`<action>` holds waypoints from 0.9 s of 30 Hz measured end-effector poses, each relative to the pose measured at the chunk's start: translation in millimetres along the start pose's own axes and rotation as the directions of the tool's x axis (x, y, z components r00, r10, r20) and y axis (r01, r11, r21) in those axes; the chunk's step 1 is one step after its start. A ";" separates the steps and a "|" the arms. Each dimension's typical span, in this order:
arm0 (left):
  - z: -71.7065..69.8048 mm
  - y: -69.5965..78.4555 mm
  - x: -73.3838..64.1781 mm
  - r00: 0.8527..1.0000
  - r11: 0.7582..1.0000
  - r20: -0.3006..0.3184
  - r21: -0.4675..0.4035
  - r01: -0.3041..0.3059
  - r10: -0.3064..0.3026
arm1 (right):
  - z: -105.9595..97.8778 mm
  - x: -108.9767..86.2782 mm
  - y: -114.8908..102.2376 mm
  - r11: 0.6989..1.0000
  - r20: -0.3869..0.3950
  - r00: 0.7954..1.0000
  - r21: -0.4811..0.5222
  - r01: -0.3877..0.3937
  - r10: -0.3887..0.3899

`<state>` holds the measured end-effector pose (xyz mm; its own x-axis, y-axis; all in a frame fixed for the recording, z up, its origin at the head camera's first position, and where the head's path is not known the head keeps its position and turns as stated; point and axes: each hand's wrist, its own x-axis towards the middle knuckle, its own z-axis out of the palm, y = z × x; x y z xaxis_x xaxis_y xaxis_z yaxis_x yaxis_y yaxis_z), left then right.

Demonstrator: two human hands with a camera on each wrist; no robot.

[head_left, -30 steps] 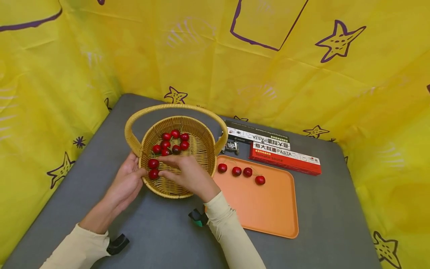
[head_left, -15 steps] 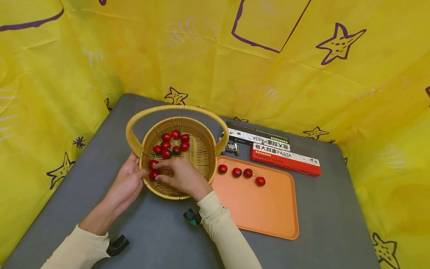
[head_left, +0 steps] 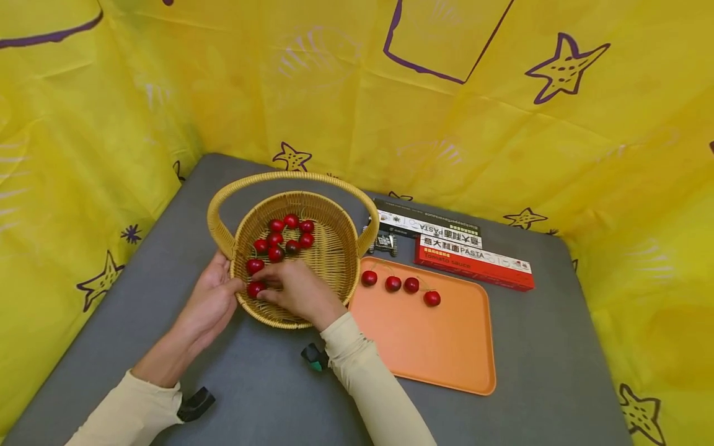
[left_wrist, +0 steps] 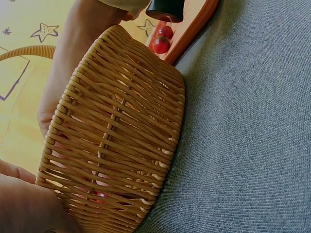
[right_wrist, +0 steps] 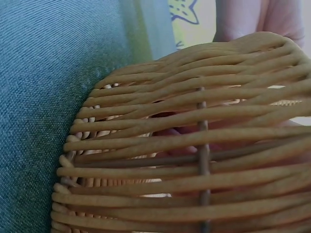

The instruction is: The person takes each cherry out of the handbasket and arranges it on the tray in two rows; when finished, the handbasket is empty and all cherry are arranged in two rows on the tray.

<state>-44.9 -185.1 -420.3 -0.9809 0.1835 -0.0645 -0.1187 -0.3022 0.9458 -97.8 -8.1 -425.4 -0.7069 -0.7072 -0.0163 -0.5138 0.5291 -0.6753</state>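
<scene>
A round wicker basket (head_left: pixel 329 214) with a tall arched handle stands on the grey table. Its left rim is held by my left hand (head_left: pixel 209 297), thumb at the edge and fingers against the outside. Inside, my right hand (head_left: pixel 301 291) has thumb and index finger around a red cherry (head_left: pixel 256 289) near the left wall. Another cherry (head_left: pixel 255 266) lies just above those fingertips. Several more cherries (head_left: pixel 276 240) are gathered toward the back left of the basket floor. In the right wrist view the basket's woven wall (right_wrist: pixel 194 174) mostly hides the right hand's fingers.
An orange tray (head_left: pixel 435 347) right of the basket carries several cherries (head_left: pixel 411 285) along its back. Behind it lie a red pasta box (head_left: pixel 474 266), a dark pasta box (head_left: pixel 426 223) and a small black object (head_left: pixel 385 243). A yellow patterned cloth (head_left: pixel 334 93) surrounds the table.
My right hand has moved slightly left and its fingers have closed in on the lower cherry. The cherry above has shifted a little away. The left hand keeps its hold on the rim.
</scene>
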 end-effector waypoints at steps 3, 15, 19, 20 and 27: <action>0.0 -0.7 0.0 1.000 1.000 0.007 0.000 -0.004 0.004 | 0.2 -1.0 -0.4 1.000 0.006 1.000 -0.007 0.006 -0.006; 0.0 -0.8 0.0 1.000 1.000 0.014 0.009 -0.013 0.013 | -26.8 -22.2 -8.7 0.999 -0.103 0.994 0.017 0.044 -0.042; -1.3 -1.8 -2.4 1.000 1.000 0.014 0.015 -0.017 0.017 | -41.5 -38.8 -10.5 0.993 -0.175 0.982 0.077 0.092 -0.078; -1.5 -2.1 -2.7 1.000 1.000 0.015 0.016 -0.020 0.019 | -45.1 -43.7 -10.6 0.990 -0.196 0.977 0.097 0.101 -0.081; -1.8 -2.1 -1.4 0.999 0.999 0.026 0.009 -0.032 0.032 | -74.1 -81.1 -10.1 0.949 -0.323 0.940 0.251 0.193 -0.106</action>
<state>-43.5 -186.5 -422.8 -0.9799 0.1980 -0.0259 -0.0856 -0.2993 0.9503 -71.2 78.6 -362.6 -0.7673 -0.5696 0.2947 -0.5021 0.2477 -0.8286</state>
